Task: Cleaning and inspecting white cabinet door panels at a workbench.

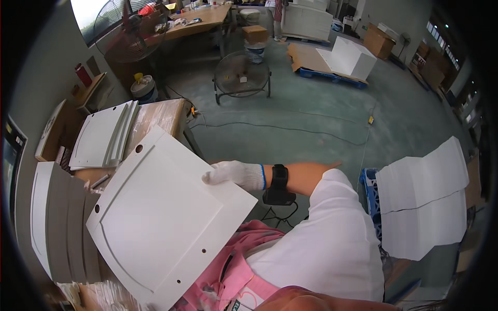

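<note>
My right hand [232, 173], in a white knitted glove with a blue cuff, grips the right edge of a white cabinet door panel [171, 212]. Its thumb side lies over the front face, and the other fingers are partly hidden. Held at a tilt before my body, the panel shows a curved groove, two larger dark holes along its left edge and two small ones near its lower right edge. My left hand cannot be made out; the panel's lower end runs to the picture's bottom edge. A black device is strapped to my right wrist.
More white panels stand stacked at the left [49, 223] and lean on the wrapped table [161, 114] behind. A floor fan [242, 75] stands ahead, with a cable [280, 125] across the floor. White sheets [423, 202] lie on a blue pallet [371, 202] at the right.
</note>
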Demonstrator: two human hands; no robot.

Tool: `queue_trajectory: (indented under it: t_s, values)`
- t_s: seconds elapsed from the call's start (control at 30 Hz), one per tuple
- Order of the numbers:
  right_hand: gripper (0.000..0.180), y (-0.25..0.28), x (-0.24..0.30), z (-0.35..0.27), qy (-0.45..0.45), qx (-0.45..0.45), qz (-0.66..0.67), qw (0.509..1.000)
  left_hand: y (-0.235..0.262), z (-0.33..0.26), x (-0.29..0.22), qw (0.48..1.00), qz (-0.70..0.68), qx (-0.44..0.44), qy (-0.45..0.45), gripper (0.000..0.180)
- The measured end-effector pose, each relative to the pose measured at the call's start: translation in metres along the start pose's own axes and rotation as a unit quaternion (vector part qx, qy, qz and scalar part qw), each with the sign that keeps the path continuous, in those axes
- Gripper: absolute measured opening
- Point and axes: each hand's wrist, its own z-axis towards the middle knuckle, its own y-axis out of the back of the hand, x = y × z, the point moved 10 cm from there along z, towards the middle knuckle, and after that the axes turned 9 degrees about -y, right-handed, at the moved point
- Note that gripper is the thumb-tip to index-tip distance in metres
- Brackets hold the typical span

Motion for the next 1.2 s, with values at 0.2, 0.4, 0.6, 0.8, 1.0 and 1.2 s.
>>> queue_trajectory:
  t_s: [0.2, 0.4, 0.6, 0.8, 1.0, 1.2]
  values:
    - [0.058, 0.031, 0.038, -0.046, 0.116, -0.091, -0.051, 0.988, 0.000, 0.044, -0.024, 0.943, -0.303, -0.036, 0.136, 0.048]
    - [0.045, 0.049, 0.082, -0.039, 0.202, -0.125, 0.091, 0.967, -0.029, 0.061, -0.046, 0.773, -0.578, -0.064, 0.256, 0.041]
    - [0.036, 0.068, 0.108, 0.011, 0.246, -0.061, 0.199, 0.947, -0.041, 0.034, -0.065, 0.649, -0.688, -0.040, 0.322, 0.048]
    - [0.051, 0.095, 0.109, 0.049, 0.244, -0.089, 0.211, 0.942, -0.039, 0.032, -0.072, 0.712, -0.610, -0.040, 0.344, 0.061]
    - [0.041, 0.093, 0.128, 0.098, 0.240, -0.077, 0.222, 0.942, -0.049, 0.057, -0.077, 0.631, -0.719, -0.071, 0.281, 0.046]
    - [0.033, 0.091, 0.142, 0.186, 0.221, -0.074, 0.243, 0.942, -0.050, 0.031, -0.061, 0.658, -0.654, -0.129, 0.351, 0.043]
